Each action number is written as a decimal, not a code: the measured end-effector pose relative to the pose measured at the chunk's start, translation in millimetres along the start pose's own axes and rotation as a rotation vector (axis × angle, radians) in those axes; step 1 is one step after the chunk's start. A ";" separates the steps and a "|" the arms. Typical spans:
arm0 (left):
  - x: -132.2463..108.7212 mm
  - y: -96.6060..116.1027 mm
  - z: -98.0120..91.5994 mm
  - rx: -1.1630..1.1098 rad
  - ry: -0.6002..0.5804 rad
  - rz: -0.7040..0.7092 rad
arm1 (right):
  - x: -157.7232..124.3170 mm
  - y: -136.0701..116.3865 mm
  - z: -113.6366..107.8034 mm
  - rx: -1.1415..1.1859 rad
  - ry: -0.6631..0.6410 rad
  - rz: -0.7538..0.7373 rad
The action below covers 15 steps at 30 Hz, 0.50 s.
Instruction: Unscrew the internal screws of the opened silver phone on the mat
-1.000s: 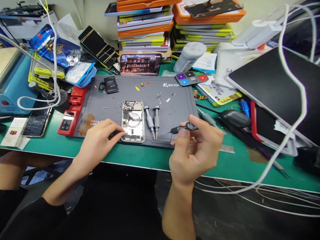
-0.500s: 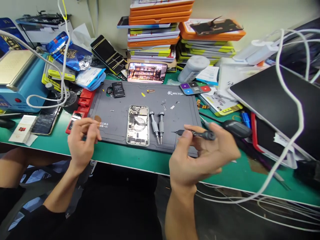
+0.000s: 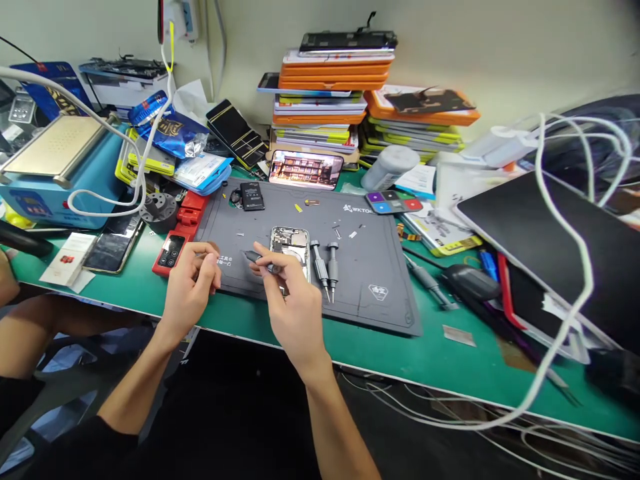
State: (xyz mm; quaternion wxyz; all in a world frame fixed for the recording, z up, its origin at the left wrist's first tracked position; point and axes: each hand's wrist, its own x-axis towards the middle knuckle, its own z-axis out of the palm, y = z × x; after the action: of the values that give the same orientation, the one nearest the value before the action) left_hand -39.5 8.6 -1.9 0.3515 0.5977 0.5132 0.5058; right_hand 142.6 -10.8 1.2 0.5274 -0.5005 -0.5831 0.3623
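Note:
My right hand point(image 3: 295, 307) grips a dark screwdriver point(image 3: 260, 262) whose tip points left, over the lower left of an opened phone point(image 3: 290, 240) lying on the grey mat point(image 3: 380, 267). The hand hides part of the phone. Curled fingers close my left hand point(image 3: 190, 287) at the mat's front left edge; what they hold, if anything, is hidden. Two grey screwdrivers point(image 3: 327, 273) lie side by side to the right of the phone. A black battery point(image 3: 252, 196) rests near the mat's back left.
Behind the mat, a lit phone point(image 3: 306, 169) leans before stacked boxes point(image 3: 320, 120). A red device point(image 3: 171, 253) lies left, and a blue machine point(image 3: 65, 173) stands beyond. At right are another screwdriver point(image 3: 431, 283), a black panel point(image 3: 550, 227) and a looping white cable point(image 3: 575, 240).
My right hand has moved left with the dark screwdriver, from right of the two grey screwdrivers to over the opened phone. The camera view has shifted.

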 end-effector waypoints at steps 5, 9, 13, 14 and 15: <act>-0.6 -1.6 -0.9 -0.018 -0.012 -0.006 | 1.7 3.1 2.5 0.079 0.010 0.042; -2.0 -4.2 -1.5 -0.017 -0.018 -0.008 | 2.2 6.8 3.2 0.162 0.019 0.054; -1.7 -3.2 -1.7 -0.020 -0.020 -0.005 | 1.8 6.7 0.9 0.254 0.120 0.049; -1.4 -2.3 -1.6 -0.019 -0.020 -0.001 | 1.7 6.5 0.2 0.273 0.151 0.049; -1.1 -1.3 -1.4 -0.013 -0.018 0.003 | 1.6 6.5 -0.5 0.288 0.178 0.048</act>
State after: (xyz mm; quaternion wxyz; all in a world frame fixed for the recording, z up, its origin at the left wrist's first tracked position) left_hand -41.1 7.7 -3.0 0.3591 0.6006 0.5058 0.5044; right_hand 144.4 -7.8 -4.5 0.6342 -0.4638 -0.4641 0.4090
